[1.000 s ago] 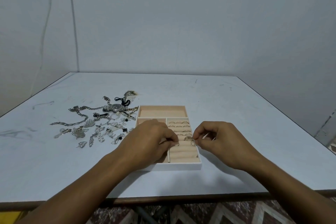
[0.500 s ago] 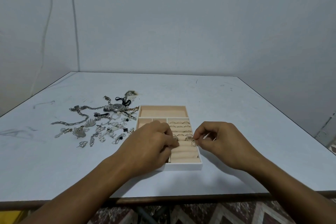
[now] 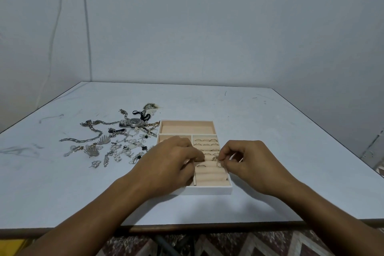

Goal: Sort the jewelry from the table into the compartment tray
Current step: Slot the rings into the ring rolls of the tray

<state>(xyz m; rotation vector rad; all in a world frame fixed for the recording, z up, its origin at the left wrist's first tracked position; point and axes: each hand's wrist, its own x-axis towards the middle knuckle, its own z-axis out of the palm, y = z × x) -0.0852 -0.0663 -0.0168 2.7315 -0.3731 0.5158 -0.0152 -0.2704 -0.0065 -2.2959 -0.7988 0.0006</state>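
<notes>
Right hand point(image 3: 247, 162) grip pinched on a ring point(image 3: 219, 164) over the tray point(image 3: 209, 190) ring rolls; left hand point(image 3: 172, 162) grip curled, contents hidden. Jewelry pile point(image 3: 116, 143) at nine o'clock on worktop point(image 3: 270, 131). Risk: ring slipping, rolling off.

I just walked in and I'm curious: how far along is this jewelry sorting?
Early going. Done: several rings sit in the padded slots of the tray. In hand: the right hand pinches a ring at the slots, and the left hand rests over the tray. Left: the watch, chains and other pieces in the pile on the table, and the long back compartment looks empty.
</notes>
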